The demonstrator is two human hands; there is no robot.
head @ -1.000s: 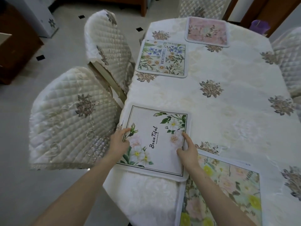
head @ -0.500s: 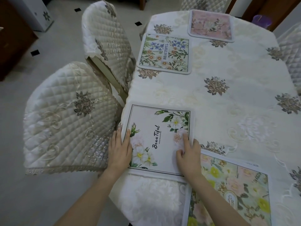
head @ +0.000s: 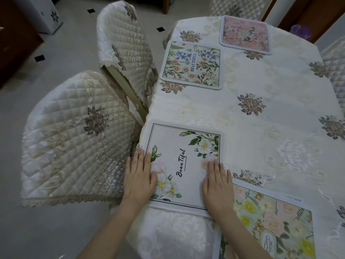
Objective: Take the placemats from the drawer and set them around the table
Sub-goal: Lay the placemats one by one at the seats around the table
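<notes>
Hands lie flat, fingers straight, on the white placemat (head: 183,165) printed "Beautiful": the left hand (head: 139,178) presses its left edge, the right hand (head: 217,182) its right edge, the two well apart with the lettering between them. This placemat sits at the near left edge of the tabletop (head: 261,118), its near border right at the drop of the cloth and its left border just beside the quilted chair (head: 74,139). Just to the right, the yellow-flowered placemat (head: 270,221) lies at an angle, its corner touching or slightly under the right hand; which one overlaps cannot be told. Farther along the left edge lies the blue-flowered placemat (head: 192,64), beside the second chair (head: 123,47). The pink placemat (head: 245,35) lies at the far end. Between the white and blue-flowered placemats is a stretch of bare cloth, and the middle and right side of the tabletop carry only the embroidered cloth. Pale floor (head: 61,58) opens left of the chairs.
</notes>
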